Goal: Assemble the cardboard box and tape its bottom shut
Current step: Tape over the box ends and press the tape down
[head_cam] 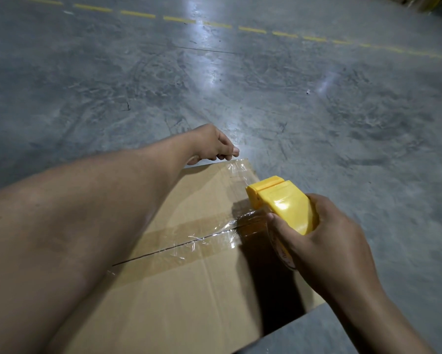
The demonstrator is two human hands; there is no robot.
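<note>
A brown cardboard box [189,290] lies on the floor with its closed flaps facing up. Clear tape [204,238] runs along the flap seam, and another clear strip [237,169] reaches the far corner. My left hand [212,145] curls over the far edge of the box, fingers closed on that edge near the strip's end. My right hand [324,233] grips a yellow tape dispenser [283,200] with its roll, held over the right edge of the box where the seam tape ends. My left forearm hides the left part of the box.
Grey concrete floor [317,111] surrounds the box on all sides. A dashed yellow line [214,24] crosses the floor far ahead. Something yellow and brown [429,2] sits at the top right corner.
</note>
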